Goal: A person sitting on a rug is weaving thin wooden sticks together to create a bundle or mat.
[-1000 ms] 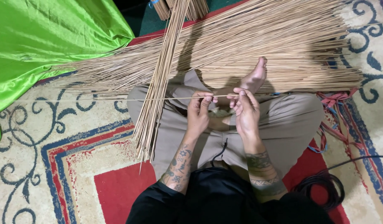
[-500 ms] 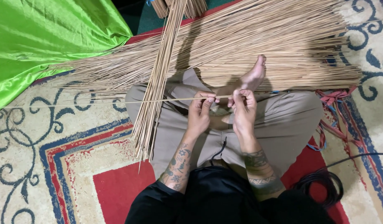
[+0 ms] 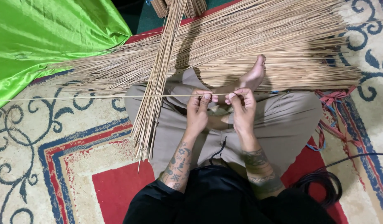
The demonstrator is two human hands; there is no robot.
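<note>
The person sits cross-legged on the patterned carpet (image 3: pixel 54 166), both hands raised over the lap and working one thin stick (image 3: pixel 96 97). It is a very slender, pale straw-coloured rib, straight, smooth and even along its length, far longer than it is thick. Its long axis runs almost level across the view, from the hands out to the person's left, with the far end reaching over the carpet toward the green cloth (image 3: pixel 46 37). The near end sits between the two hands, above the bare foot (image 3: pixel 251 79).

The left hand (image 3: pixel 198 112) has its grip closed on the stick, thumb and forefinger pinched together around it. The right hand (image 3: pixel 241 110) is likewise pinched shut on the stick's near end, fingers curled in tight; the two hands lie just beside each other, fingertips nearly touching.

The stick crosses over a loose bundle of sticks (image 3: pixel 156 87) that lies steeply across the person's left knee, pointing away from the body. Beyond the legs a broad heap of sticks (image 3: pixel 262 37) is spread across the floor, lying mostly crosswise. A coiled black cable (image 3: pixel 320 184) rests on the carpet by the right thigh.
</note>
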